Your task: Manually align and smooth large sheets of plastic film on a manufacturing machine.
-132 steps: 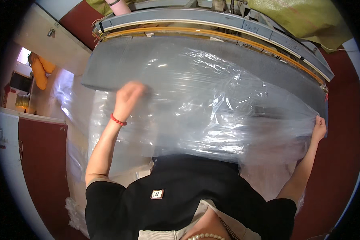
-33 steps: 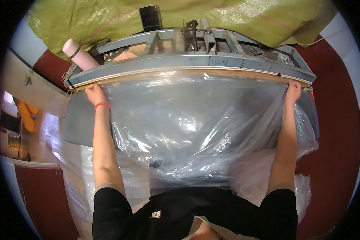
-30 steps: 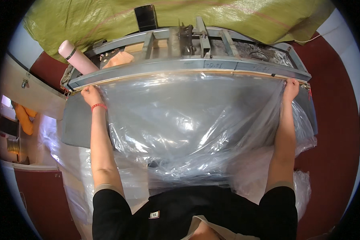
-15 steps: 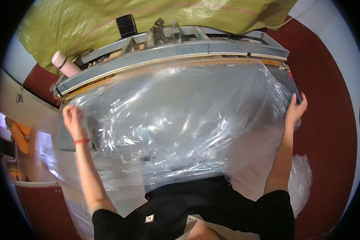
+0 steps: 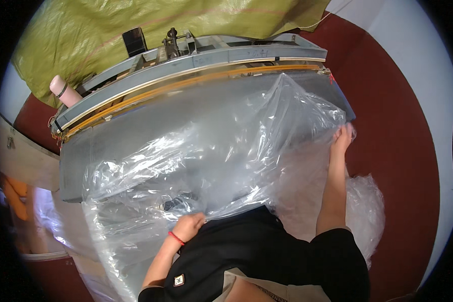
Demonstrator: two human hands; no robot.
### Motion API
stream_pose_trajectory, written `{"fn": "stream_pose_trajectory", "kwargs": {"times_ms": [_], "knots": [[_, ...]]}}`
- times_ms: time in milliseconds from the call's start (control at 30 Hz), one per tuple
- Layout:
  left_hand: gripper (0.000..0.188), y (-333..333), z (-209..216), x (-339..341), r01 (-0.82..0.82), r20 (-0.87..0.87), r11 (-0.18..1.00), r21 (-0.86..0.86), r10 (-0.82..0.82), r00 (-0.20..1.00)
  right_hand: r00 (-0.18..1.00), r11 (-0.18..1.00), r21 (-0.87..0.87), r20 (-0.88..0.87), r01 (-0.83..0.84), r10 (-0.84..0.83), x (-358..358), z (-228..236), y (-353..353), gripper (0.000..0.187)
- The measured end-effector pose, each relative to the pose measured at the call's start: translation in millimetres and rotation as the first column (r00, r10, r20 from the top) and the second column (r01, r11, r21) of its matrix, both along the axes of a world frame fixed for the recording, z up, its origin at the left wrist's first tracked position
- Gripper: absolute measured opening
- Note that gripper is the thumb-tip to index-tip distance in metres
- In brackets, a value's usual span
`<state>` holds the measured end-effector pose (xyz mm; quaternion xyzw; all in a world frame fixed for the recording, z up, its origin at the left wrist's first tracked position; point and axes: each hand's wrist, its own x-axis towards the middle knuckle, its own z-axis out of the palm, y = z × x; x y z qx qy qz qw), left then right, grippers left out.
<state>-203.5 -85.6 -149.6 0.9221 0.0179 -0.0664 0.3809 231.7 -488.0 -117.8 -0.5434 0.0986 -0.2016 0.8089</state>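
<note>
A large sheet of clear plastic film lies crumpled and shiny over a grey work table and hangs over its near edge. My left hand, with a red cord at the wrist, is closed on the film's near edge, close to my body. At the table's right end my right hand grips the film with its fingers curled, slightly blurred. Between the hands the film is drawn into folds, with a raised peak toward the back right.
A long grey metal frame with an orange strip spans the table's back. A pink bottle and a dark phone stand by it, before a yellow-green tarp. More film bunches at right, above red floor.
My left hand has come from the table's left end toward my body. The right hand has moved nearer and leftward. The film's far edge has been pulled back from the metal frame.
</note>
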Motion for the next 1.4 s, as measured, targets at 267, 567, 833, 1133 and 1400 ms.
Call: {"fn": "stream_pose_trajectory", "kwargs": {"times_ms": [267,567,833,1133,1400], "knots": [[0.013,193.1,43.0,-89.9,-0.67,-0.067,0.19,-0.717,0.939,0.338,0.55,0.542,-0.511,0.153,-0.667,0.821,-52.0,190.9,245.5,0.045],[0.03,281.2,49.6,-244.6,-0.957,0.472,-0.034,-0.287,0.865,-0.173,0.281,0.12,-0.723,-0.106,-0.681,0.954,-117.0,226.6,317.6,0.03],[0.04,92.1,235.0,42.6,-0.402,0.552,0.897,-0.183,0.432,0.713,0.346,0.029,-0.957,-0.076,-0.289,0.935,-101.9,146.2,345.5,0.04],[0.027,69.0,172.5,170.0,-0.613,0.731,0.79,0.002,0.417,0.54,0.284,0.018,-0.837,-0.165,-0.547,0.945,-113.0,159.0,350.6,0.024],[0.011,89.2,178.5,151.9,-0.486,0.556,0.774,-0.406,0.631,0.541,-0.036,-0.127,-0.65,-0.152,-0.75,0.988,-139.3,187.8,360.8,0.021]]}}
